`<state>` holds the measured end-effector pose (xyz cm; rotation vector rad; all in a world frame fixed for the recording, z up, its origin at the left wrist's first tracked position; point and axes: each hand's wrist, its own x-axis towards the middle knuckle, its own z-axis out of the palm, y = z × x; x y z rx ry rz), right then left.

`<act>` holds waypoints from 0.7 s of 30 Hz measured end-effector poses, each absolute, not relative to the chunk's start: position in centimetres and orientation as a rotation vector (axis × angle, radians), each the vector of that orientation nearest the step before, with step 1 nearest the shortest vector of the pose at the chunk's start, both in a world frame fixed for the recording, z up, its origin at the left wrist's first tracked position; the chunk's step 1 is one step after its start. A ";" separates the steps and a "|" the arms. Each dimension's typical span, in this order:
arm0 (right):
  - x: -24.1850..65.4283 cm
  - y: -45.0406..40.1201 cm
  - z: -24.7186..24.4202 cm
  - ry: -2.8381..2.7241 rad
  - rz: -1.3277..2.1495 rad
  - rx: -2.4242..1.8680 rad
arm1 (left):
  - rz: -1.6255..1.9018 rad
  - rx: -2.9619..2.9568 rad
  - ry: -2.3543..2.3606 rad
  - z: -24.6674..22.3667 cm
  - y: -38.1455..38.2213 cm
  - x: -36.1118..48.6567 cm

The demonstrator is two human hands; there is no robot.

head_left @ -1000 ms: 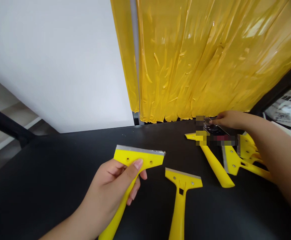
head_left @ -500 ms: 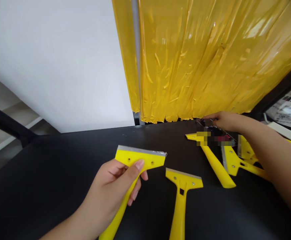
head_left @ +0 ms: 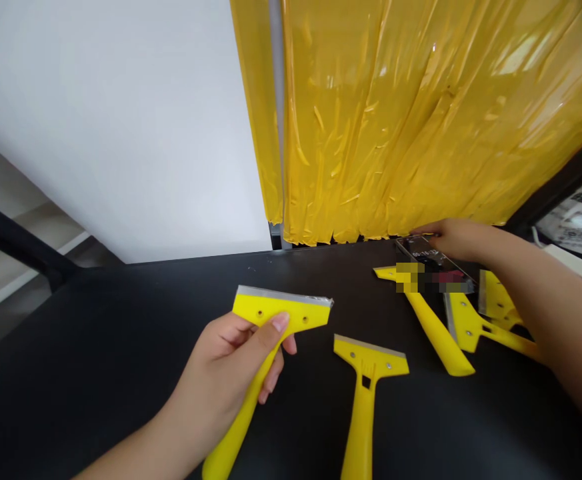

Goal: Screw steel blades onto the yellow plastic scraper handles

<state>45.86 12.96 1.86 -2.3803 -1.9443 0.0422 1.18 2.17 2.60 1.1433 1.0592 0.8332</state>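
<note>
My left hand [head_left: 241, 353] is closed around a yellow scraper [head_left: 281, 313], its thumb on the flat head just below the metal blade edge. Beside it on the black table lies a second yellow scraper [head_left: 365, 360]. At the back right my right hand [head_left: 451, 239] reaches over a dark phone-like device [head_left: 423, 250] with white digits; its fingertips are at the device's far edge, and whether they grip it cannot be made out. Another scraper [head_left: 435, 327] lies in front of the device, partly blurred out. More yellow scrapers [head_left: 465, 323] rest under and beside my right forearm.
The black table [head_left: 121, 360] runs across the view. Behind it hang a white panel [head_left: 135, 120] and crinkled yellow plastic sheeting [head_left: 395, 120]. A printed clear bag [head_left: 581, 213] is at the far right. Shelves with a dark bar [head_left: 11, 233] stand at the left.
The view has shifted slightly. The white digits on the device show more clearly. My left hand still holds its scraper, and my right hand remains by the device.
</note>
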 end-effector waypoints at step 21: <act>25.1 3.1 3.9 -2.600 0.136 -1.362 | 1.035 1.205 1.086 3.2 2.3 1.0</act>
